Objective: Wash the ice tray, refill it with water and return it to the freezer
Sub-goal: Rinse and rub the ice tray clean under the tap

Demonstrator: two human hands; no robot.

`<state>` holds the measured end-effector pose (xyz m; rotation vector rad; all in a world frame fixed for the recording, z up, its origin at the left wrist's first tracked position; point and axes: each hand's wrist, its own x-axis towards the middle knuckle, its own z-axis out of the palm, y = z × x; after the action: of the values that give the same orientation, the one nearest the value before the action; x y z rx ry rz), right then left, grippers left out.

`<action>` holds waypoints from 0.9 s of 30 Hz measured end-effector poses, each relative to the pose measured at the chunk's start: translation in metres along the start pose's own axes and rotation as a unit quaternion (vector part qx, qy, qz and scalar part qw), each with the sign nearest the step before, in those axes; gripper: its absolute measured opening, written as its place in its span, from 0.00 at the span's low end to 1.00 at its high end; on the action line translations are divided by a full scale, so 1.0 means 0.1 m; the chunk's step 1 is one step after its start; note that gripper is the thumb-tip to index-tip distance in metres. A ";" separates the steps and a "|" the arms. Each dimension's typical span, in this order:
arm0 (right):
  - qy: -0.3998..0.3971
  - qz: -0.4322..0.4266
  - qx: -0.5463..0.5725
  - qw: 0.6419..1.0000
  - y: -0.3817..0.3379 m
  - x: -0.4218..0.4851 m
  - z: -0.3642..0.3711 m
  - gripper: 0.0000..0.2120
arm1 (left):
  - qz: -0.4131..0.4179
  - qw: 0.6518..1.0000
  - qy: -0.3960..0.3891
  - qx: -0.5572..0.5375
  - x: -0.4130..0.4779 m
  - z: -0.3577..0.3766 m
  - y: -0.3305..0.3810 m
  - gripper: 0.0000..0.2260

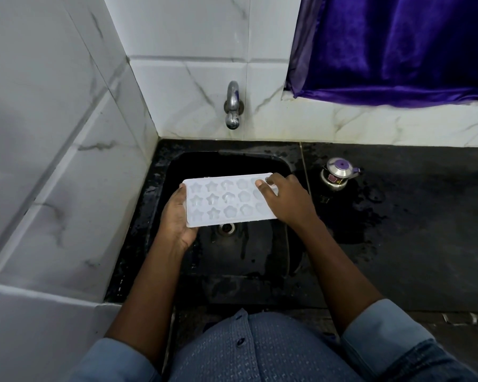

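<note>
1. left hand [177, 219] grips the left end of the ice tray [226, 201]: palm and fingers underneath, thumb on the top edge.
2. right hand [284, 201] grips the right end, fingers curled over the far right corner, thumb pressed on the top face.
3. tray is held roughly level, cavities up, over the middle of the black sink [249, 260], just above the drain [226, 228]. it touches nothing but the hands.
4. cavities are star and flower shapes. can't tell whether they hold any water or ice.
5. tap [233, 106] sits on the back wall above the sink's far edge. no stream visible.
6. judgement: this is the wash step, early on. tray is in position but there's no water on it yet.
7. next move likely needs one hand free to open the tap, so the other must carry the tray alone, then bring it towards the far edge under the spout.
8. small steel kettle [338, 175] stands on the wet worktop [411, 230] just beside the sink's right edge, near the right hand's path.
</note>
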<state>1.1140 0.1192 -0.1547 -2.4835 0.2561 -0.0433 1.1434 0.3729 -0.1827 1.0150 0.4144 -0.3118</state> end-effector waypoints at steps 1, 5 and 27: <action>0.001 0.000 0.001 1.000 0.00 0.00 0.00 0.24 | -0.002 1.000 -0.002 0.001 -0.01 0.00 0.00 0.23; 0.008 -0.010 0.002 1.000 -0.02 -0.02 -0.01 0.22 | -0.007 1.000 -0.010 -0.004 -0.03 0.01 0.01 0.23; -0.001 -0.001 0.006 1.000 -0.03 0.03 -0.03 0.23 | -0.003 1.000 0.001 -0.006 0.00 0.05 0.01 0.23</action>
<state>1.1170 0.1188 -0.1509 -2.4713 0.2517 -0.0421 1.1453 0.3688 -0.1796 1.0013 0.4205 -0.3143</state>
